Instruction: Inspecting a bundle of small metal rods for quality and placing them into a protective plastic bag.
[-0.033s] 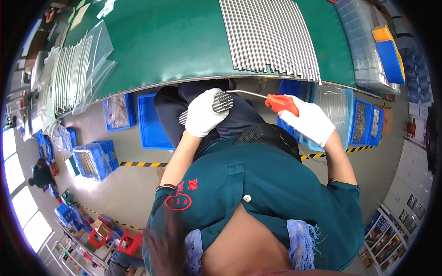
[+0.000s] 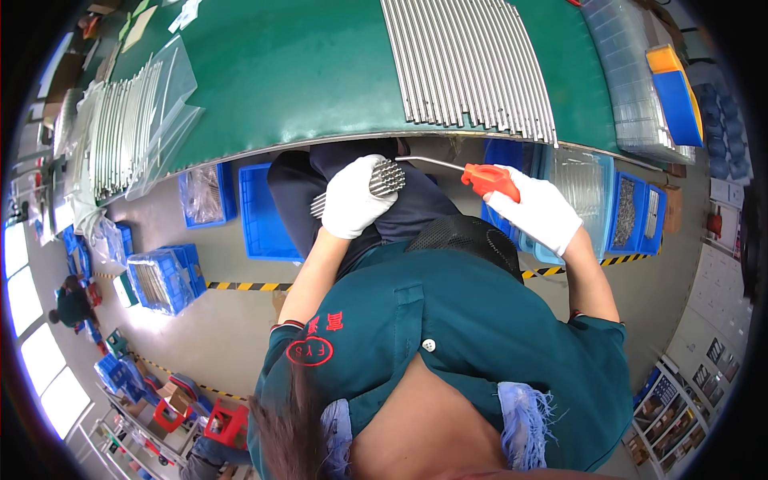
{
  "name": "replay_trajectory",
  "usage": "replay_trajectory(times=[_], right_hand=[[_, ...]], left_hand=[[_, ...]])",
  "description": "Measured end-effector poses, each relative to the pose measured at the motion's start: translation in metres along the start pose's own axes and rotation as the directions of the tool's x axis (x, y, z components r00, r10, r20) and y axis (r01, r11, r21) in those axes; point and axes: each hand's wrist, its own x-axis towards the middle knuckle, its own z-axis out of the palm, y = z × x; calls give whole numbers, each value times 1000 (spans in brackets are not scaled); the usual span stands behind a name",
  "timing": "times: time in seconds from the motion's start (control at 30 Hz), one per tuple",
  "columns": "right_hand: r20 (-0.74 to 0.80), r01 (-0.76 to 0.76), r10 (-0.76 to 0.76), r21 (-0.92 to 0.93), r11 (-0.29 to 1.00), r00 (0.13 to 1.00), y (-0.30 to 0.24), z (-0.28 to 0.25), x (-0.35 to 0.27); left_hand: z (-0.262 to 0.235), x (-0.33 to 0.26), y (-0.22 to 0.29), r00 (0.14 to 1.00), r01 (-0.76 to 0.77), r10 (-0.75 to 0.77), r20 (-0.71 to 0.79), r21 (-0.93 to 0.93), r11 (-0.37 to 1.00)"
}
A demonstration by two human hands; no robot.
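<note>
Two white-gloved hands at work, low and near, below the edge of the green surface (image 2: 304,72). Left hand (image 2: 356,196) shut around a bundle of thin silver metal rods (image 2: 382,179), ends poking out past the glove toward the right. Right hand (image 2: 542,212) closed on the orange plastic grip of an air blow gun (image 2: 490,181), with its thin metal nozzle pointing left, tip just beside the rod ends. Probably stiff and hard, those rods, a bit heavy together, and smooth, so likely to slip out one by one. Best held tight around the middle of the bundle, as now. Many more long silver rods (image 2: 472,64) lying side by side on the far right of the surface. More rods in clear plastic bags (image 2: 128,128) on the far left. Blue plastic bins (image 2: 264,212) on the floor below, left and right.
</note>
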Motion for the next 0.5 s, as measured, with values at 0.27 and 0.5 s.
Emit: replay_trajectory(times=[0.27,0.5], right_hand=[[-29,19,-18,35,999,999,7,2,1],[78,-72,61,138,988,995,5,-3,-10]], left_hand=[[-5,3,2,999,34,-34,37,-24,999],[-5,7,-3,999,-34,35,34,-34,999]])
